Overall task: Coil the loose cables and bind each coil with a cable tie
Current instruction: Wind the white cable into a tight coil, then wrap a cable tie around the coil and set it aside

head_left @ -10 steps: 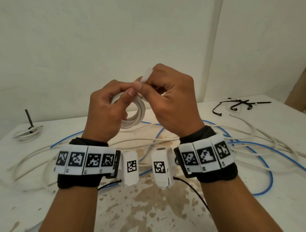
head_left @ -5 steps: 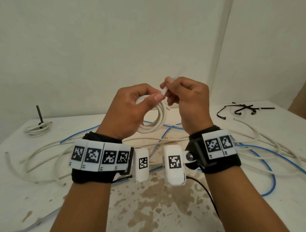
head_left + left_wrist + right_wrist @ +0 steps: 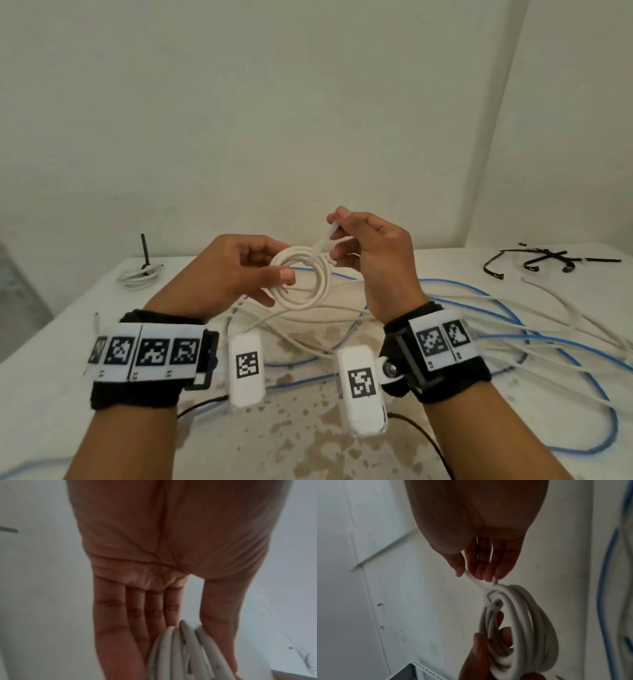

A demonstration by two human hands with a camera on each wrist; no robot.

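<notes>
White table [image 3: 61, 370], brown-stained at center, against plain white walls. Left hand [image 3: 236, 274] pinches a round white cable coil [image 3: 308, 294] between thumb and fingers, held above the table. Right hand [image 3: 370, 253] pinches the flat tail of a translucent cable tie [image 3: 323, 240] looped round the coil's top. Loose white and blue cables [image 3: 513, 318] sprawl beneath; black ties [image 3: 548, 260] far right; bound coil [image 3: 138, 277] far left.

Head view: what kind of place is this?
Probably a bare workroom or data-collection bench, not a home: plain white walls, a stained white table strewn with loose white and blue cables, and spare black cable ties.
</notes>
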